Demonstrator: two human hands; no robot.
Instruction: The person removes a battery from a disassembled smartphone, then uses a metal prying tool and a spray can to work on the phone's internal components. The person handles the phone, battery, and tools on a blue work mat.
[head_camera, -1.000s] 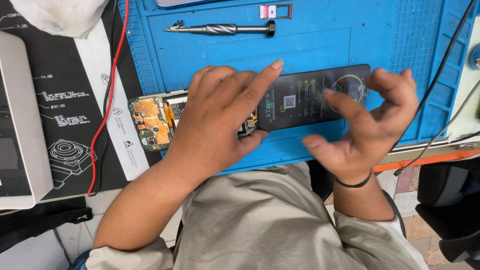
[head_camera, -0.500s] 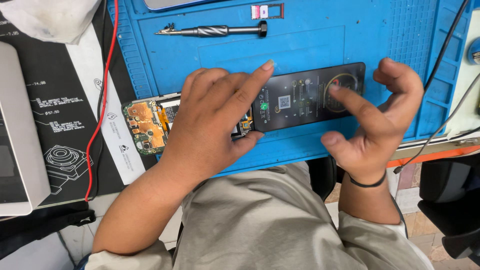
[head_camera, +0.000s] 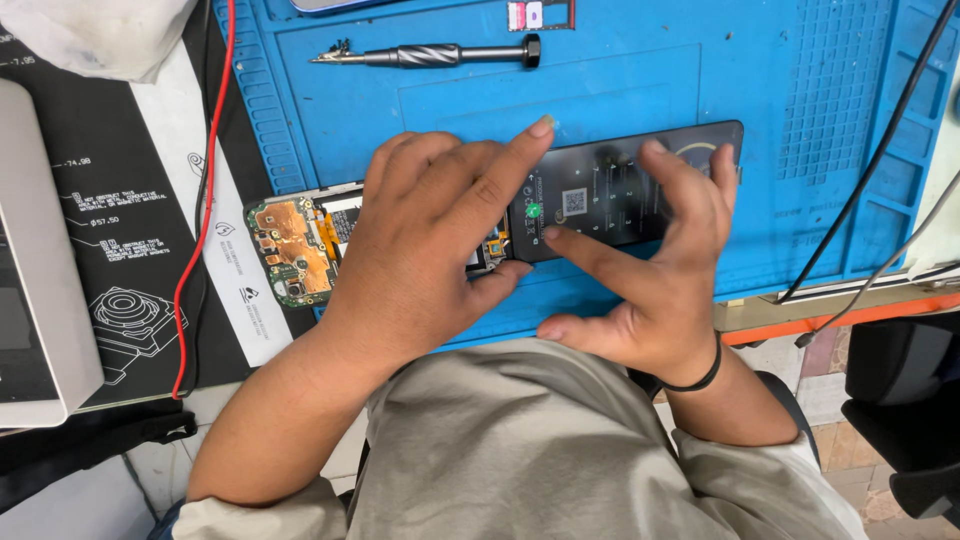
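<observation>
Right hand now shifted left, spread fingers pressing black battery. Left hand flat over opened phone on blue mat, fingers together. Screwdriver lies above.

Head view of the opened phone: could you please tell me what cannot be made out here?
- Middle of the opened phone: covered by the left hand.
- Part of the black battery: hidden under the right hand.
- Screwdriver tip: too small to tell its type.
- Small pink tray: cut off by the top edge.
</observation>
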